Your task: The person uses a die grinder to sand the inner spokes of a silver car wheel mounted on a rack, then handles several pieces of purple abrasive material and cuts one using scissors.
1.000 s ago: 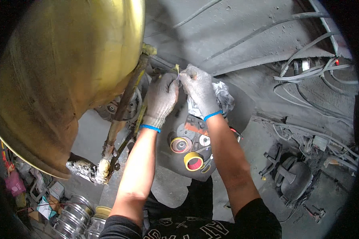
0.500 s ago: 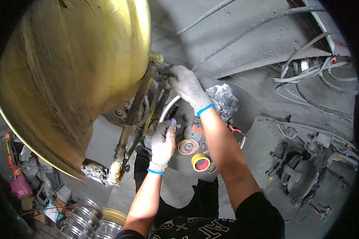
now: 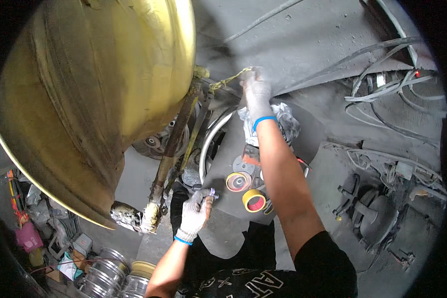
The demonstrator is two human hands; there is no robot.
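Strip (image 3: 228, 81), yellow and thin, is stretching from near the pole's (image 3: 171, 149) upper end to the right hand (image 3: 256, 92), which is grasping its far end, fingers blurred. Left hand (image 3: 193, 214), lower and well apart, is gripping a small purple piece (image 3: 213, 193). Tape roll (image 3: 247, 198), yellow, is lying beside a round disc (image 3: 238, 182) on the grey surface (image 3: 307, 124).

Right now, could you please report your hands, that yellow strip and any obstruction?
Right hand blurred, holding yellow strip. Left hand gripping small purplish item. Tape roll beside right forearm, clear of strip.
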